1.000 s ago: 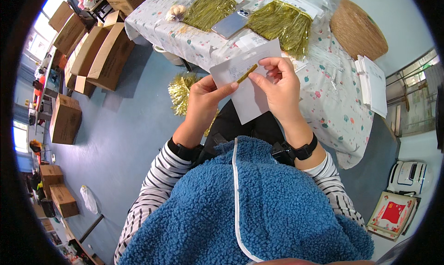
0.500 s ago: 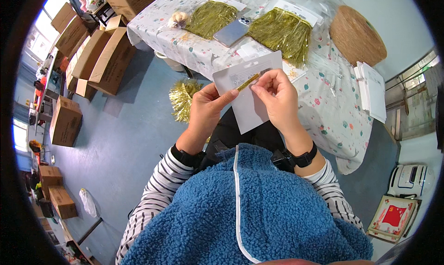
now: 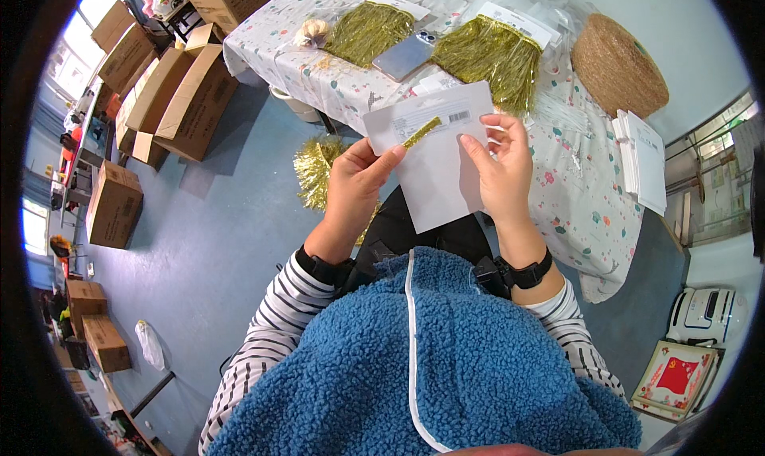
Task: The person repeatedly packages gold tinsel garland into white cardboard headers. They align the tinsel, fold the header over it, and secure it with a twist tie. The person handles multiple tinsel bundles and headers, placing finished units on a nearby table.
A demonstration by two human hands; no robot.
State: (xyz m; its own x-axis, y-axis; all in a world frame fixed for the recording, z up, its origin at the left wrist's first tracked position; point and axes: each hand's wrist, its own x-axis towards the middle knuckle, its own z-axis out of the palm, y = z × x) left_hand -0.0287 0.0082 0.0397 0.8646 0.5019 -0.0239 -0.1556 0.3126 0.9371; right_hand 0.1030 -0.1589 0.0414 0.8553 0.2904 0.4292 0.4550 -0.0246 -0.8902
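A white card with a printed upper part and a barcode is held up in front of my lap. My left hand pinches it at its left side, the thumb pressing the lower end of a short, narrow gold strip against the card. The strip's upper end slants free across the print. At the card's right edge, my right hand has its thumb and curled fingers apart, with nothing seen between them. Shiny gold tinsel shows beyond my left wrist; what it rests on is hidden.
On the flowered tablecloth lie two gold fringe packs with white headers, a phone, a large brown roll and a stack of white cards. Cardboard boxes stand on the floor at left.
My right hand has let go of the gold strip's upper end and moved right, its fingers spreading. More of the print now shows. My left hand keeps its pinch.
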